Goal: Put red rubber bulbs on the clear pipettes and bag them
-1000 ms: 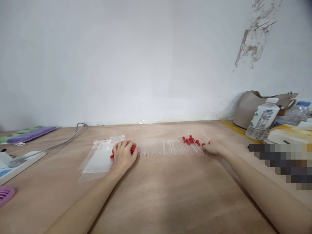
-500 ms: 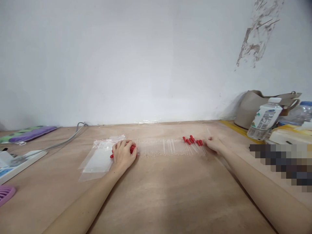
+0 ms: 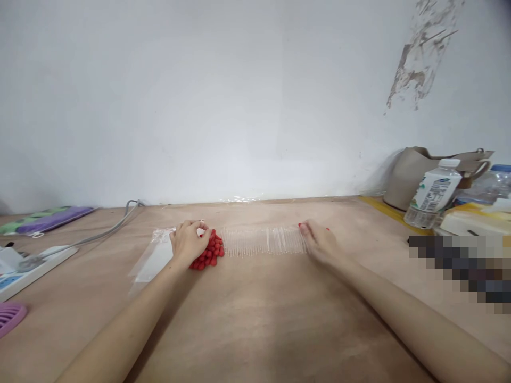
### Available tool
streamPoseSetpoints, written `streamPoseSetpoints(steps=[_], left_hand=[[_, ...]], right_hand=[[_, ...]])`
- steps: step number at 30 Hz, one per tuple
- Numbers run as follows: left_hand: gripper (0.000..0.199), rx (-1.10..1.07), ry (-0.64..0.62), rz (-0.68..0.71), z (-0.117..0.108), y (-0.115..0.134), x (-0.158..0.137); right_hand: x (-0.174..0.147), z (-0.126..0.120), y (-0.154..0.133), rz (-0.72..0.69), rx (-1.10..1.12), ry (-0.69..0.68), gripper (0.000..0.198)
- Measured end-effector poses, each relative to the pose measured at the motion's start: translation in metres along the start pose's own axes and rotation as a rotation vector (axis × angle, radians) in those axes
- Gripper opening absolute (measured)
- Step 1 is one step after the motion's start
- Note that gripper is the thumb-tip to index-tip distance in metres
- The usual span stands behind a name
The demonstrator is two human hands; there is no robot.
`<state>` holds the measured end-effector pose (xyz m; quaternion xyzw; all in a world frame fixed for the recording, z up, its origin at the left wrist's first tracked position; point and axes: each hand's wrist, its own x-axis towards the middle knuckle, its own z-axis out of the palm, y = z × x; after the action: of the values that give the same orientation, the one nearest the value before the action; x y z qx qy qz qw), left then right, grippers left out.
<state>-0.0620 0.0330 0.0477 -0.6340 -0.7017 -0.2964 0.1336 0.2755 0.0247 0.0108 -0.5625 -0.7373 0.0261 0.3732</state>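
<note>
My left hand (image 3: 188, 242) is over the clear plastic bags (image 3: 154, 263), fingers curled and thumb tip close to the forefinger. What its fingertips hold, if anything, I cannot make out. Against its right side lies a heap of red rubber bulbs (image 3: 209, 257). From the heap a row of thin clear tubes (image 3: 263, 242) runs to the right, side by side on the table. Blurred by motion, my right hand (image 3: 322, 243) is at the row's right end. It covers most of the red-capped droppers there; only bits of red (image 3: 301, 225) show around it.
A power strip (image 3: 43, 271) with a grey cable and a pink slotted object (image 3: 11, 318) are on the left. A purple and green packet (image 3: 64, 218) is by the wall. At the right stand a plastic bottle (image 3: 433, 194), a beige bag (image 3: 405, 178) and a blurred-out patch.
My left hand has shifted left off the red bulbs, uncovering the heap. My right hand has moved left from beside the red-capped droppers to over them.
</note>
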Motion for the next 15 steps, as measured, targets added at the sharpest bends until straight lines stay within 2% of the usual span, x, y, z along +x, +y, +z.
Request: streamPoseSetpoints(steps=[3, 5, 10, 15], left_hand=[[0.024, -0.009, -0.123, -0.035, -0.002, -0.010, 0.011], [0.024, -0.005, -0.193, -0.040, -0.002, -0.012, 0.018], [0.023, 0.064, -0.365, -0.104, 0.008, -0.009, 0.044], [0.013, 0.029, -0.423, -0.072, 0.026, -0.004, 0.072]], right_hand=[[-0.019, 0.014, -0.031, -0.319, 0.026, -0.086, 0.029], [-0.029, 0.020, -0.041, -0.416, -0.015, -0.138, 0.030], [-0.035, 0.027, -0.041, -0.423, -0.036, -0.112, 0.029], [-0.034, 0.026, -0.041, -0.414, -0.059, -0.112, 0.028]])
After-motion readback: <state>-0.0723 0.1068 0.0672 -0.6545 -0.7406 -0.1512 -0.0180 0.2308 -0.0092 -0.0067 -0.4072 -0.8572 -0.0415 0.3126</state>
